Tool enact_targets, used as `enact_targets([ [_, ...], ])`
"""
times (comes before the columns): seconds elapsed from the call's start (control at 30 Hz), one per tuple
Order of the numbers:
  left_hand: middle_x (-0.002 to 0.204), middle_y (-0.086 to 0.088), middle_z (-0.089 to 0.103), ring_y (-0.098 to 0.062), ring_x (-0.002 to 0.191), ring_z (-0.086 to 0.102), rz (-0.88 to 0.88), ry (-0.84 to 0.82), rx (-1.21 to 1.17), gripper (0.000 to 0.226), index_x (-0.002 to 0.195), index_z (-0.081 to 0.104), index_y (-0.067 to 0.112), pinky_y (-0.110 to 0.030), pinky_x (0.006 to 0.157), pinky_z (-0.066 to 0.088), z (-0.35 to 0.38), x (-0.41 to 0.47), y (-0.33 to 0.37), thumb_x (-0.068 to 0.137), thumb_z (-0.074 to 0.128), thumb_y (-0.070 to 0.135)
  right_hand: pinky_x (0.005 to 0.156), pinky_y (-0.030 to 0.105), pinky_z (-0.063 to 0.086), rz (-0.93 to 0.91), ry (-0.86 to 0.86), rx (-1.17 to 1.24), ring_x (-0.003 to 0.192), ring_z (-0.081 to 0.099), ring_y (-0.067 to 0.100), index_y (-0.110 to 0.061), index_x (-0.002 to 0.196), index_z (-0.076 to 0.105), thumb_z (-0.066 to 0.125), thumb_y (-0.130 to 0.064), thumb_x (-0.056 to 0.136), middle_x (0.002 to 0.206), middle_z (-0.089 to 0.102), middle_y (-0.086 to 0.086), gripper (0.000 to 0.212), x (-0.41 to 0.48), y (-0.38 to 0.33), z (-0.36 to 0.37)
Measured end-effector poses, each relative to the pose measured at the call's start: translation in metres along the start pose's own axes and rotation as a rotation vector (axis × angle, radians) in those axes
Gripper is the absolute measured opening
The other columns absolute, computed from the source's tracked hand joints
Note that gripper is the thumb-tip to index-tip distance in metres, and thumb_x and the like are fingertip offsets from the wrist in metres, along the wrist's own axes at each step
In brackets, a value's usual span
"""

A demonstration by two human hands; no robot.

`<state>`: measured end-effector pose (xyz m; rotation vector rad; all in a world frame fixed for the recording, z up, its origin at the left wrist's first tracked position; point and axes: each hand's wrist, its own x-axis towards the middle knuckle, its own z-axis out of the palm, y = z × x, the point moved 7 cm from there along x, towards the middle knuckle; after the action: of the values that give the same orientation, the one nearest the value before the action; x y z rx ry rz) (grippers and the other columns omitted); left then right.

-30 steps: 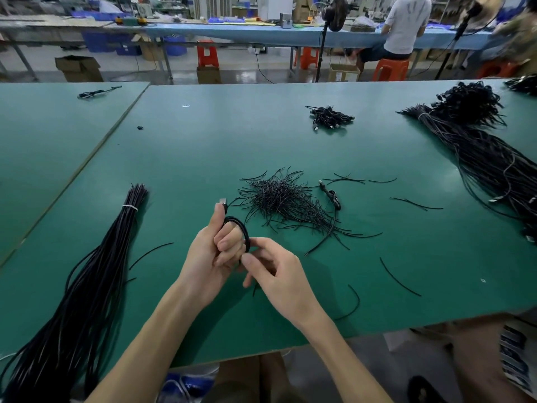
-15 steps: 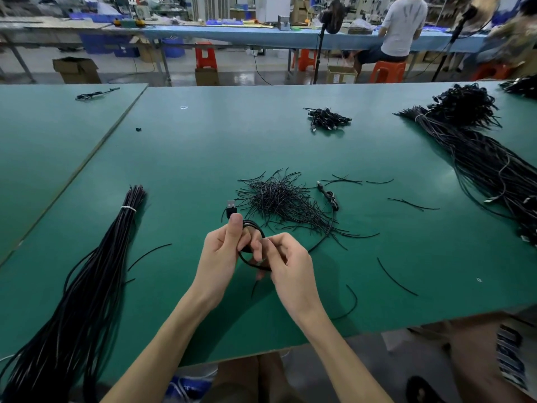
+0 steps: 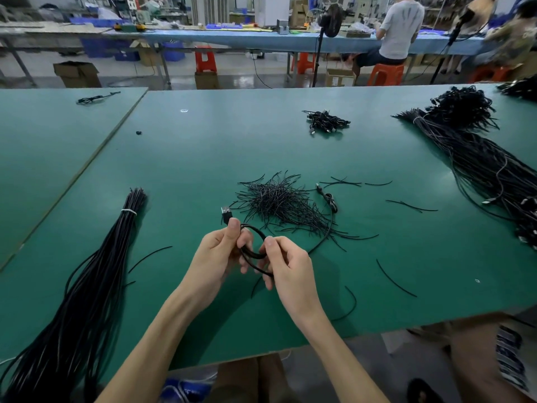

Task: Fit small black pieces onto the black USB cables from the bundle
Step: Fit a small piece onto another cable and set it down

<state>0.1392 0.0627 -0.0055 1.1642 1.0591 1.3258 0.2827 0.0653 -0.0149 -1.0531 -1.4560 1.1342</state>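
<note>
Between the hands: a black USB cable (image 3: 252, 254) wound into a small loop, held above the bench (image 3: 203, 146) on the near side of the pile of small black pieces (image 3: 279, 202). Its plug (image 3: 225, 213) sticks up past the left thumb.
Left hand (image 3: 216, 254): thumb and fingers pinch the cable just under the plug.
Right hand (image 3: 290, 264): fingers curled, pinching the opposite side of the loop. I cannot tell whether they also hold a piece.
Trailing length (image 3: 331, 225): runs from the loop along the pile's right flank to the cable's other end (image 3: 329, 200), at the pile's right edge.
Risk, loop: it will likely spring open if either pinch eases, as one must when a hand reaches for a piece.
Risk, tail: if pulled in, it may drag through the pile and snag or scatter pieces.
Risk, pick: the pieces lie tangled, so several may lift together.
Left of the pile: a tied bundle (image 3: 96, 271) of long cables, well apart.
Right of the pile: stray pieces (image 3: 395, 279), then a larger bundle (image 3: 479, 158), well apart.
Beyond the pile: a small heap of cables (image 3: 327, 122).
In the way: only the trailing length lies near the reach to the pile.
</note>
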Motion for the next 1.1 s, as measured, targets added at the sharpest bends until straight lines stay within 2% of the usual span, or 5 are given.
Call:
enact_targets([
  [0.17, 0.087, -0.012, 0.057, -0.023, 0.071, 0.060, -0.016, -0.192, -0.136, 0.032, 0.082, 0.064, 0.015, -0.030, 0.076, 0.055, 0.007, -0.002, 0.003, 0.103, 0.049, 0.034, 0.044, 0.027, 0.042, 0.032, 0.001, 0.092, 0.061, 0.071, 0.021, -0.010, 0.090, 0.065, 0.047, -0.033, 0.110, 0.081, 0.078, 0.006, 0.035, 0.001, 0.005, -0.002],
  [0.37, 0.077, 0.001, 0.063, -0.021, 0.075, 0.064, 0.023, -0.009, 0.063, 0.028, 0.085, 0.055, 0.007, -0.031, 0.073, 0.056, -0.001, 0.001, -0.001, 0.101, 0.047, 0.029, 0.056, 0.029, 0.050, -0.001, 0.005, -0.034, 0.059, 0.054, 0.009, -0.025, 0.120, 0.069, 0.045, -0.040, 0.110, 0.075, 0.070, -0.009, 0.030, 0.002, 0.005, -0.001],
  [0.5, 0.075, 0.000, 0.054, -0.020, 0.075, 0.050, 0.021, 0.156, 0.202, 0.035, 0.078, 0.054, 0.010, -0.037, 0.070, 0.041, -0.008, 0.004, -0.002, 0.109, 0.044, 0.022, 0.091, 0.025, 0.049, -0.044, -0.134, -0.340, 0.087, 0.045, -0.001, -0.021, 0.161, 0.026, 0.050, -0.056, 0.101, 0.118, 0.047, -0.014, 0.073, -0.002, -0.001, 0.017],
  [0.8, 0.055, 0.010, 0.047, -0.008, 0.047, 0.039, 0.029, 0.157, 0.318, 0.038, 0.076, 0.052, 0.009, -0.016, 0.045, 0.031, -0.003, 0.006, -0.005, 0.111, 0.041, 0.015, 0.101, 0.028, 0.045, -0.064, -0.083, -0.461, 0.112, 0.053, 0.005, -0.020, 0.156, 0.037, 0.058, -0.032, 0.104, 0.130, 0.056, -0.006, 0.057, -0.002, -0.007, 0.012],
  [1.1, 0.078, -0.023, 0.069, -0.028, 0.059, 0.061, 0.076, 0.139, 0.054, 0.022, 0.095, 0.071, 0.006, -0.035, 0.067, 0.059, -0.014, 0.003, -0.005, 0.091, 0.075, 0.026, 0.096, 0.016, 0.045, -0.078, -0.019, -0.357, 0.105, 0.059, 0.006, -0.009, 0.146, 0.054, 0.057, -0.019, 0.106, 0.115, 0.063, -0.003, 0.042, 0.001, -0.009, 0.004],
])
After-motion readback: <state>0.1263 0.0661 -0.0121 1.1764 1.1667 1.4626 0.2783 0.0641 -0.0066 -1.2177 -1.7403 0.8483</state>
